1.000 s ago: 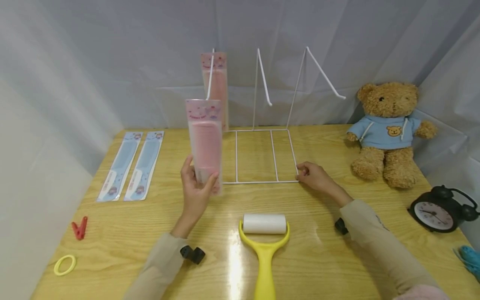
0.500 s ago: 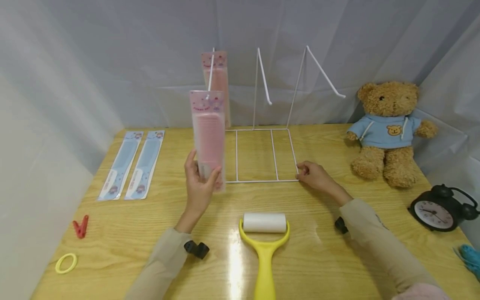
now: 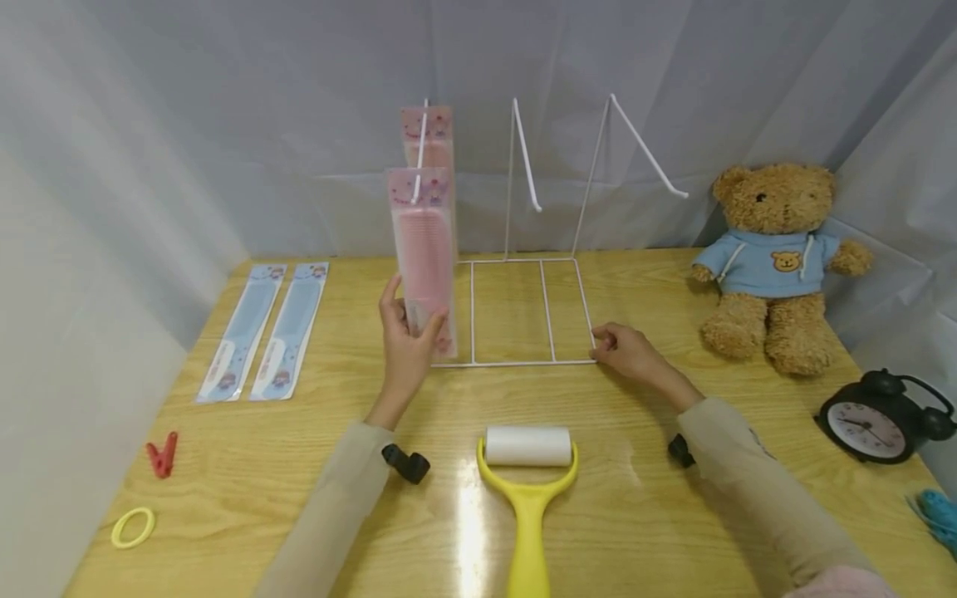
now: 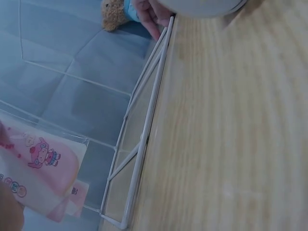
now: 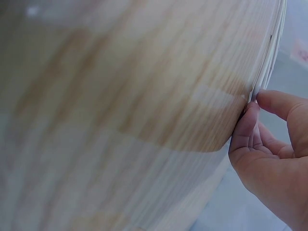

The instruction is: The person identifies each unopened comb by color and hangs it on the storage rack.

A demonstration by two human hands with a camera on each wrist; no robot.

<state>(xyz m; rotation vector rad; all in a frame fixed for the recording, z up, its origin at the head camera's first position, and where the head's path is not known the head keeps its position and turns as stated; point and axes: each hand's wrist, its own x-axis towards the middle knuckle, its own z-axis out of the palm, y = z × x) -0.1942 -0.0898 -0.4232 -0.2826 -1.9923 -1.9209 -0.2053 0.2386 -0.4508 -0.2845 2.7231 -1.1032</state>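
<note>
A packaged pink comb (image 3: 426, 253) stands upright in my left hand (image 3: 404, 349), pinched near its lower end between thumb and fingers. The left hook's tip shows in front of the package's printed header. Behind it, a second packaged pink comb (image 3: 443, 154) hangs farther back along that hook. Both belong with the white wire rack (image 3: 516, 363), whose middle and right hooks carry nothing. At the rack's front right corner, my right hand (image 3: 630, 355) pinches the wire between thumb and fingertips. The left wrist view shows the held comb package (image 4: 45, 166) with its cartoon print.
Two packaged blue combs (image 3: 284, 332) lie at the left. A yellow-handled roller (image 3: 527, 490) lies in front of the rack. Around the edges are a red clip (image 3: 161, 455), a yellow ring (image 3: 133, 527), a teddy bear (image 3: 777, 257), a black alarm clock (image 3: 867, 423) and blue yarn (image 3: 938, 511).
My left hand has moved the pink comb up, slightly right and toward the rack. The hook's tip, earlier at the package's top edge, now shows in front of its header. My right hand stays put.
</note>
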